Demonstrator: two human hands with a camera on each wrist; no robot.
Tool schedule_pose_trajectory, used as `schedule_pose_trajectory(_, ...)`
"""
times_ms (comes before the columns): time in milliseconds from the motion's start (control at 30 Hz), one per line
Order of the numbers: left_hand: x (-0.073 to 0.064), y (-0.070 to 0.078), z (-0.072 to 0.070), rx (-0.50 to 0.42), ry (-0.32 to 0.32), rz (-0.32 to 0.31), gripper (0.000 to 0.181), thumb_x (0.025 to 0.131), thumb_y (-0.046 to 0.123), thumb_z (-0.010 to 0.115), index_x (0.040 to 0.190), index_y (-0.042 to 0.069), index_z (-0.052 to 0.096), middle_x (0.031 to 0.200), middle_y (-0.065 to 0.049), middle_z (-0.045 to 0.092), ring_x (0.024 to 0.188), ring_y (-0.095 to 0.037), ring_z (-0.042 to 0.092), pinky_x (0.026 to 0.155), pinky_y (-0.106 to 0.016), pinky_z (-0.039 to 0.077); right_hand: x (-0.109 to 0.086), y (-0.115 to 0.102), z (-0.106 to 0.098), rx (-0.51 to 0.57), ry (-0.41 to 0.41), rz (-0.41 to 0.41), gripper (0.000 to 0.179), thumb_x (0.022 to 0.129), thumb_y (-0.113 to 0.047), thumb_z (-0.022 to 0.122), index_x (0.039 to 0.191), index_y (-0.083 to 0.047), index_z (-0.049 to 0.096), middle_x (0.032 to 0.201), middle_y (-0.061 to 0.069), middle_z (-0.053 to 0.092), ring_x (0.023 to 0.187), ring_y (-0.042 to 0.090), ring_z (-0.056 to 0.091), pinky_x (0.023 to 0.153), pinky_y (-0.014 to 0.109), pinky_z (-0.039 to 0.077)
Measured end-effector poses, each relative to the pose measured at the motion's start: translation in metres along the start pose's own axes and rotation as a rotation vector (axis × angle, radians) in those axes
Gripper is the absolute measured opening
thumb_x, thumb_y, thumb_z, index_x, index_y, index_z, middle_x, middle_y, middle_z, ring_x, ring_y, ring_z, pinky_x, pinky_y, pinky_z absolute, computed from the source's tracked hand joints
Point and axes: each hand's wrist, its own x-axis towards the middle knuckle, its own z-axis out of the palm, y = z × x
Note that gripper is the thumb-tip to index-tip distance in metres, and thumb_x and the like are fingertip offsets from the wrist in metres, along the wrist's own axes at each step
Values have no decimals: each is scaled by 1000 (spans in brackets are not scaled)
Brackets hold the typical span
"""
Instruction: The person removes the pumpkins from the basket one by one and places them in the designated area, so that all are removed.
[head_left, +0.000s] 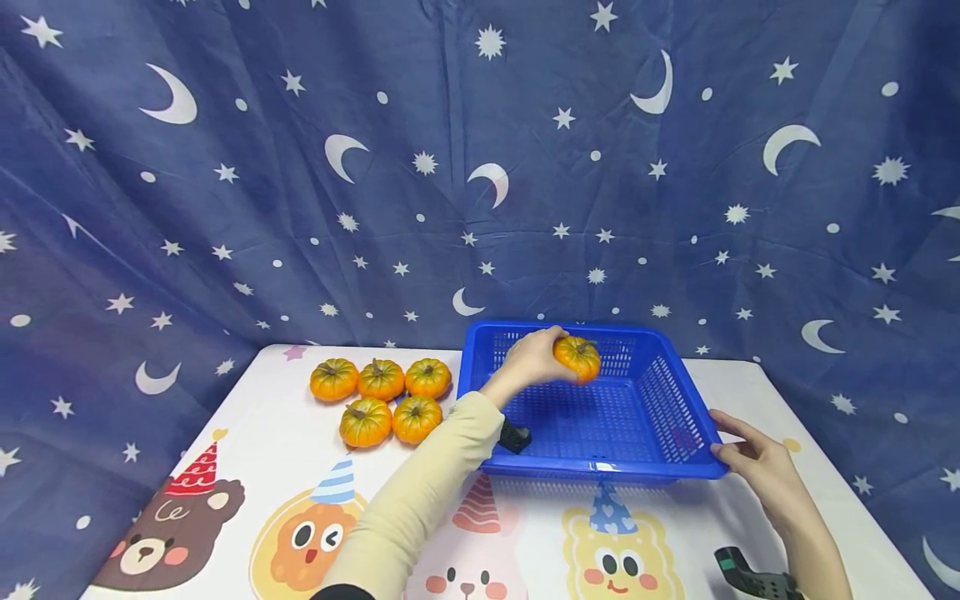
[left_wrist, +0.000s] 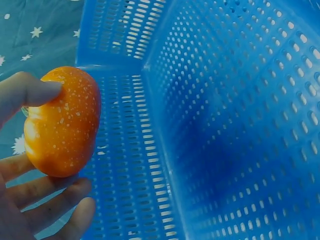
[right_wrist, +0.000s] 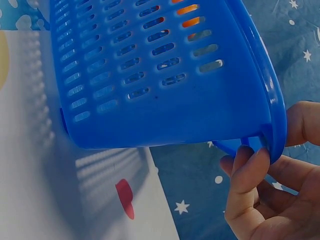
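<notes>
A small orange pumpkin [head_left: 577, 359] is in the grasp of my left hand [head_left: 534, 357], above the inside of a blue perforated plastic basket [head_left: 585, 468]. In the left wrist view, the thumb presses one side of the pumpkin [left_wrist: 67, 125] and fingers support it from below; the basket wall [left_wrist: 122, 150] is just beyond. My right hand [head_left: 757, 458] holds the basket's right rim near the front corner. From the right wrist view, its thumb and fingers pinch the rim [right_wrist: 277, 120], and a bit of orange shows through the slots.
Left of the basket, several more pumpkins [head_left: 381, 380] stand in two rows on the white cartoon-print tablecloth [head_left: 285, 467]. A dark blue curtain [head_left: 420, 250] with moons and stars hangs right behind the table. The basket's back rim is close to that curtain.
</notes>
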Motion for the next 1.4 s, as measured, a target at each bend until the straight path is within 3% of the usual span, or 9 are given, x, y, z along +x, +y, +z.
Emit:
schedule_pose_trajectory(467,-22,7,-24,13,37,16,64,71,42,78,128,23,56,115,1,66,99,-18,62,80,-32,50,-1,1,-1,-10,-9,12,54,94,-14,57,140,9,41,84,-29,56,74,-3,59,67,14,51)
schedule_pose_trajectory(867,-52,5,-40,0,70,26,71,71,44,79,134,25,53,124,0,64,108,-21,61,88,-38,51,1,2,0,13,-6,-9,54,93,-13,57,139,10,40,87,-32,54,75,-4,59,67,14,51)
schedule_pose_trajectory(1400,-90,-19,-47,-90,193,3,74,70,39,79,137,24,50,133,-3,59,116,-26,59,95,-45,49,1,2,0,5,-2,-13,54,93,-13,58,139,11,41,87,-35,53,74,-4,58,66,14,50)
